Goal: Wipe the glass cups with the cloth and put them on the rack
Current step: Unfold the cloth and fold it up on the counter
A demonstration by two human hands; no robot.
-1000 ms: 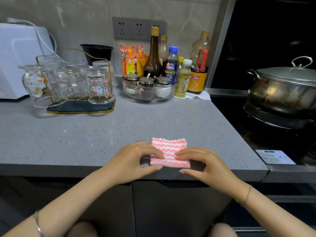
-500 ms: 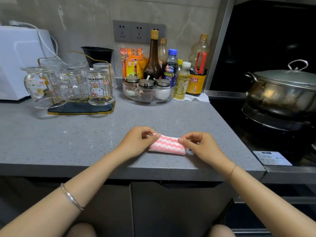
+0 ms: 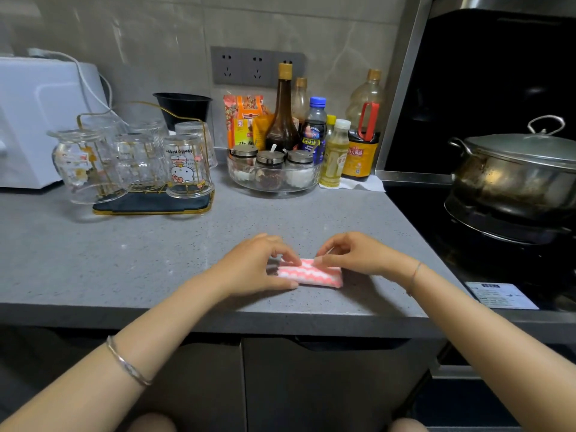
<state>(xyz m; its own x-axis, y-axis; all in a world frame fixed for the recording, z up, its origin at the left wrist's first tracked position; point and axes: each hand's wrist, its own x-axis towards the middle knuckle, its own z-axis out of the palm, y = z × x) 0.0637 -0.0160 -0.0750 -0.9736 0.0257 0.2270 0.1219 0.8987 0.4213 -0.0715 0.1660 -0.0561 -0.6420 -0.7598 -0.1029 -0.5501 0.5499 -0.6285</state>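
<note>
Cloth [image 3: 310, 272]: pink-and-white wavy stripes, folded into a narrow band. It lies flat on the grey counter [image 3: 124, 260] at 6 o'clock of the worktop, near the front edge.

Left hand [image 3: 258, 266]: fingers curled. The fingertips are on the cloth's far edge and the thumb is at its near edge, so the left end is gripped between them. There is a bangle on the forearm.

Right hand [image 3: 352, 254]: fingers curled, with the tips pinching the far edge of the cloth just beside the left fingertips. The palm is raised off the counter.

Glass cups [image 3: 187, 165]: all mouth-down at 10 o'clock from the cloth, well apart from both hands. They sit on the gold-wire rack [image 3: 149, 207] with its dark tray. The front right cup bears a cartoon cat print. The leftmost cup is at the tray's left end; I cannot tell whether it rests on the tray or the counter.

At 12 o'clock from the cloth are a clear bowl of spice jars [image 3: 272, 176] and the bottles behind it. At 2 o'clock a lidded steel pot [image 3: 517, 176] sits on the stove. A white appliance [image 3: 34, 120] stands at the far left.
</note>
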